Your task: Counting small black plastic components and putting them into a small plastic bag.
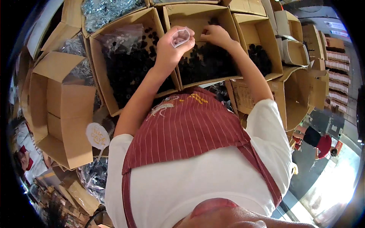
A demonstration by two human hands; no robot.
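Gripped in the left hand (168, 48), a small clear bag (181, 37) gapes at 12 o'clock; the right hand (218, 36), at its 3 o'clock (fingers curled, contents I cannot tell), seems mid-picking above black parts (209, 62). Next calls for a steady, open bag mouth.

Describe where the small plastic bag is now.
In the head view, the plastic bag is at upper centre, in the left hand, left of the right hand.

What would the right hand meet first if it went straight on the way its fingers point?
Most likely the left hand, which holds a small clear bag; whether both hands are at the same depth is unclear.
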